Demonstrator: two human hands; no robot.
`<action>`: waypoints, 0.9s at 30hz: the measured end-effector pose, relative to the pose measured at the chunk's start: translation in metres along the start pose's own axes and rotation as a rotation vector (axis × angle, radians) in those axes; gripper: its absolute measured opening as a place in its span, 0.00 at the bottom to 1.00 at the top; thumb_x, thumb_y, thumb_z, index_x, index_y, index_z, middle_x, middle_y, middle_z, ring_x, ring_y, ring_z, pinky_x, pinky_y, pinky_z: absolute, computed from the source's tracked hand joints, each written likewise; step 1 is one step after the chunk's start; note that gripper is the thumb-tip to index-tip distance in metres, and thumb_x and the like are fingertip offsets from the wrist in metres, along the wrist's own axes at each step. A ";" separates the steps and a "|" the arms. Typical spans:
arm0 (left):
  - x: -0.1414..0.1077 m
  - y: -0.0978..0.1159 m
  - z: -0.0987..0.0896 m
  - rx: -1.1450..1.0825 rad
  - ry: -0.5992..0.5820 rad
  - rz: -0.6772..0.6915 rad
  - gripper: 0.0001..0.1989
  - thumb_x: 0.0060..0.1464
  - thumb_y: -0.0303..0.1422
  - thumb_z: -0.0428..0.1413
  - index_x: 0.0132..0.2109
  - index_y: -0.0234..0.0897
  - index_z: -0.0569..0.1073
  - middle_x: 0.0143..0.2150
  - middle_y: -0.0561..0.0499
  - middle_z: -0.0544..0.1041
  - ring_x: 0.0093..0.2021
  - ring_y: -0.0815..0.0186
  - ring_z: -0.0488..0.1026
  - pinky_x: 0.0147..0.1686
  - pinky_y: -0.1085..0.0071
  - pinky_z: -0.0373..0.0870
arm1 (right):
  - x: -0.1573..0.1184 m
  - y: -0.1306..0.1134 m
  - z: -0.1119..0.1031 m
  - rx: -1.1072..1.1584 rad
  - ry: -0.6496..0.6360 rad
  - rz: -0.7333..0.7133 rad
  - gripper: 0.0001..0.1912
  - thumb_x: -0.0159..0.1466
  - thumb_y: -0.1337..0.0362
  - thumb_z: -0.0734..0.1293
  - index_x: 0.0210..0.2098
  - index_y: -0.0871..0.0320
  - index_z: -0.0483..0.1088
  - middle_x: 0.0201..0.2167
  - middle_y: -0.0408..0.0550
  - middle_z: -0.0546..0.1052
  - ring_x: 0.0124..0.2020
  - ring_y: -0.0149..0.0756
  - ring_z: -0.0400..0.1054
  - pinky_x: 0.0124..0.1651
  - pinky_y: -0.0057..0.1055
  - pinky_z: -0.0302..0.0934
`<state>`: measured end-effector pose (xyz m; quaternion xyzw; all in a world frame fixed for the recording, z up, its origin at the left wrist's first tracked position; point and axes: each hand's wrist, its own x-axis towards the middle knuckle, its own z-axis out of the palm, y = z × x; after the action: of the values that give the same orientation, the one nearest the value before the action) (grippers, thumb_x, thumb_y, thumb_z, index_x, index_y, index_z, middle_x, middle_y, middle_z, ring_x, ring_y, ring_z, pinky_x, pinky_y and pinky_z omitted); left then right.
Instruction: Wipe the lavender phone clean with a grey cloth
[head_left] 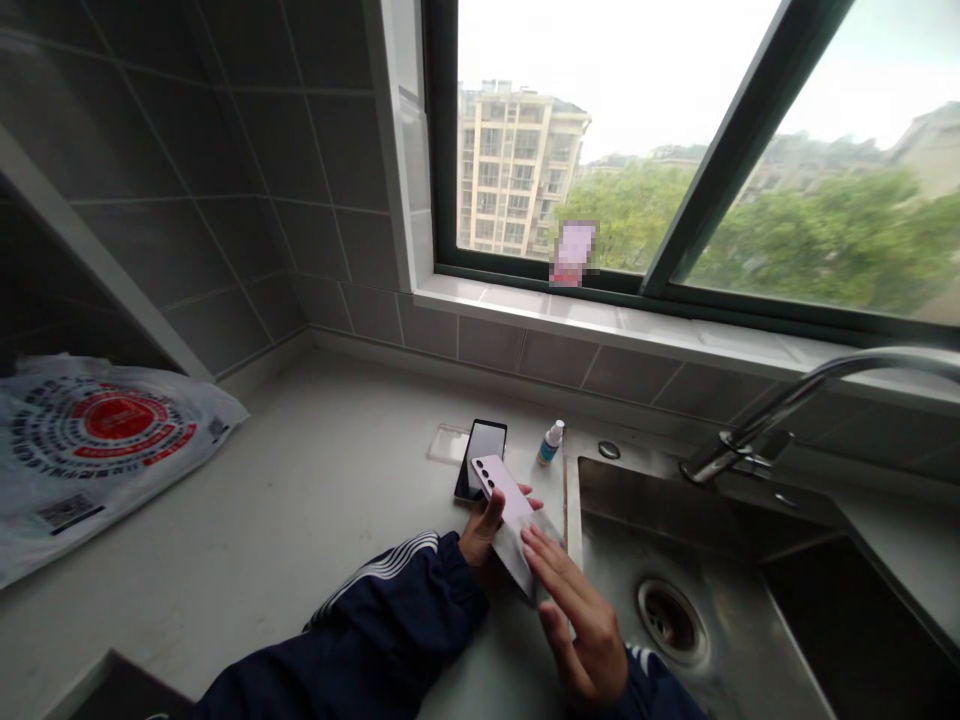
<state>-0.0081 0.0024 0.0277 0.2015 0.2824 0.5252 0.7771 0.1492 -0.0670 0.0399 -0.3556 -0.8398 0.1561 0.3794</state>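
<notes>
My left hand (480, 532) grips a pale pink smartphone (504, 492) with its back and row of camera lenses facing up. My right hand (574, 625) presses a grey cloth (516, 556) against the lower part of that phone, fingers spread over the cloth. Just behind the pink phone, a black smartphone (481, 452) lies on the counter (300, 520) with its screen up, its lower end hidden by the pink phone. A small white-capped spray bottle (551, 443) stands nearby, and a clear plastic piece (448, 444) lies beside the black phone.
A stainless steel sink (660, 520) with a drain and a curved faucet (795, 405) lies right of my hands. A white printed plastic bag (97, 440) lies at the counter's left. Grey tiles and a window sill run along the back.
</notes>
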 end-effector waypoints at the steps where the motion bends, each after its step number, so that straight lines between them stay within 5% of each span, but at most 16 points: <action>1: 0.000 0.000 0.000 -0.003 -0.001 0.000 0.38 0.38 0.59 0.62 0.48 0.32 0.73 0.44 0.37 0.78 0.40 0.52 0.76 0.49 0.50 0.68 | 0.000 0.000 0.000 -0.004 0.007 0.012 0.26 0.71 0.65 0.55 0.67 0.60 0.55 0.66 0.54 0.60 0.67 0.50 0.52 0.65 0.51 0.55; 21: -0.003 0.001 0.004 -0.015 -0.011 -0.028 0.38 0.38 0.59 0.62 0.47 0.32 0.73 0.43 0.39 0.78 0.37 0.59 0.76 0.46 0.59 0.67 | 0.003 -0.013 -0.005 0.079 0.048 0.004 0.30 0.72 0.51 0.46 0.65 0.59 0.59 0.65 0.54 0.62 0.66 0.52 0.55 0.64 0.52 0.56; 27: -0.004 0.002 0.006 -0.020 -0.032 -0.047 0.39 0.38 0.59 0.62 0.47 0.32 0.73 0.42 0.39 0.77 0.37 0.57 0.76 0.43 0.58 0.68 | 0.005 -0.015 0.001 0.060 0.224 0.059 0.20 0.71 0.66 0.55 0.61 0.58 0.64 0.60 0.55 0.69 0.62 0.49 0.62 0.60 0.50 0.62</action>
<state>-0.0064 -0.0004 0.0345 0.1954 0.2696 0.5062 0.7955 0.1387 -0.0742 0.0501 -0.3841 -0.7761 0.1514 0.4766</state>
